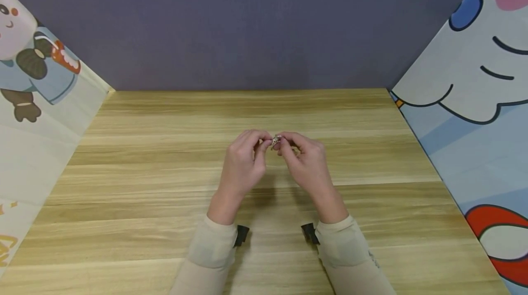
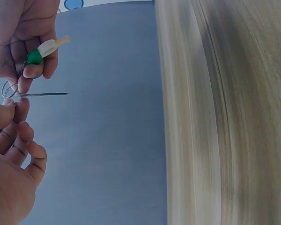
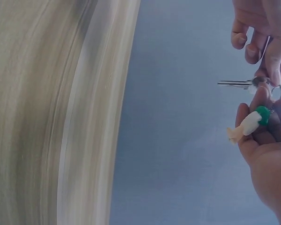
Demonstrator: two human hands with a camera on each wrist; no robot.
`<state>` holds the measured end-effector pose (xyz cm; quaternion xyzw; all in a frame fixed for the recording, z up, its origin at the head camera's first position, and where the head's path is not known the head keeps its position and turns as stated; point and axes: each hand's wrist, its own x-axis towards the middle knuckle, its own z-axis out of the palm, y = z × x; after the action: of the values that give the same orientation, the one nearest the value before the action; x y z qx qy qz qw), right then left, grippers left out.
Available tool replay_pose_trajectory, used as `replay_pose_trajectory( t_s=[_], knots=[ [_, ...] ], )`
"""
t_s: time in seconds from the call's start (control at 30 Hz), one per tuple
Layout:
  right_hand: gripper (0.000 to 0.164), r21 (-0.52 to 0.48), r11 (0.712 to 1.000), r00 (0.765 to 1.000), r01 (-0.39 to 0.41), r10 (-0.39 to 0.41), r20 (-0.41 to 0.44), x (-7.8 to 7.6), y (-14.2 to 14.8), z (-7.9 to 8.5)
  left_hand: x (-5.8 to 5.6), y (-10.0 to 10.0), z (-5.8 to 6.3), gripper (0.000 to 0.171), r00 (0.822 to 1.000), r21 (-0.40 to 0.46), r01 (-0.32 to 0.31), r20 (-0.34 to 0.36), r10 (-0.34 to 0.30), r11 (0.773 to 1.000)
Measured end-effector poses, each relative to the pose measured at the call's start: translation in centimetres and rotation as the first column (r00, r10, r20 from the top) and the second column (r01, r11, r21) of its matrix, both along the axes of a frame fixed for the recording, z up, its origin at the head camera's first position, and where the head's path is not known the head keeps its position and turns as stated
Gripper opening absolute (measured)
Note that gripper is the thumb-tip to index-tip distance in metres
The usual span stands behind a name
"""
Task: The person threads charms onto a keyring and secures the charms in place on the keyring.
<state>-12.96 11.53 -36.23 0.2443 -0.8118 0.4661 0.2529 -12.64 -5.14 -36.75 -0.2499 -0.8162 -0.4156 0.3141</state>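
My left hand (image 1: 243, 160) and right hand (image 1: 308, 162) meet over the table, with a small metal key ring (image 2: 8, 90) between their fingertips. Thumb and index finger of the left hand pinch a key (image 3: 236, 84) near its head; the blade sticks out past the fingertips. The right hand grips the ring by its side. From that ring hangs a small figure charm (image 3: 251, 123), green, white and pale orange, which lies against the right hand's curled fingers. Part of the ring is hidden behind the fingers.
Under the hands is a wood-grain table (image 1: 144, 185). A grey-blue panel (image 1: 247, 24) stands along its far edge. Cartoon-printed panels flank it, one on the left (image 1: 41, 148) and one on the right (image 1: 474, 157).
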Motion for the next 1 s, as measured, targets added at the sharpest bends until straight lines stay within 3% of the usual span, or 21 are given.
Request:
replay_pose_trajectory(
  t_s=[0.4,0.6,0.7,0.83,1.0],
  knots=[
    [0.015,-0.086,0.996,0.994,0.002,0.008,0.108,0.31,-0.31,0.16,-0.03,-0.03,-0.28,0.005,0.999,0.074,0.049,0.01,-0.05,0.996],
    [0.012,-0.199,0.978,0.981,-0.062,0.096,0.167,0.38,-0.25,0.02,0.01,-0.09,-0.18,0.003,0.997,0.135,0.063,0.036,-0.069,0.989],
    [0.01,-0.203,0.974,0.983,-0.098,0.127,0.134,0.28,-0.15,-0.07,-0.06,-0.24,-0.2,0.003,0.997,0.133,0.063,0.038,-0.069,0.989],
    [0.009,-0.081,0.994,0.997,-0.075,0.077,0.022,0.1,0.08,-0.15,-0.11,-0.53,-0.05,0.005,0.999,0.06,0.045,-0.006,-0.045,0.997],
    [0.009,0.06,0.998,0.996,-0.018,0.023,-0.088,0.03,0.28,0.02,-0.2,-0.81,0.43,0.006,0.994,-0.061,-0.015,-0.106,0.008,0.998]
  ],
)
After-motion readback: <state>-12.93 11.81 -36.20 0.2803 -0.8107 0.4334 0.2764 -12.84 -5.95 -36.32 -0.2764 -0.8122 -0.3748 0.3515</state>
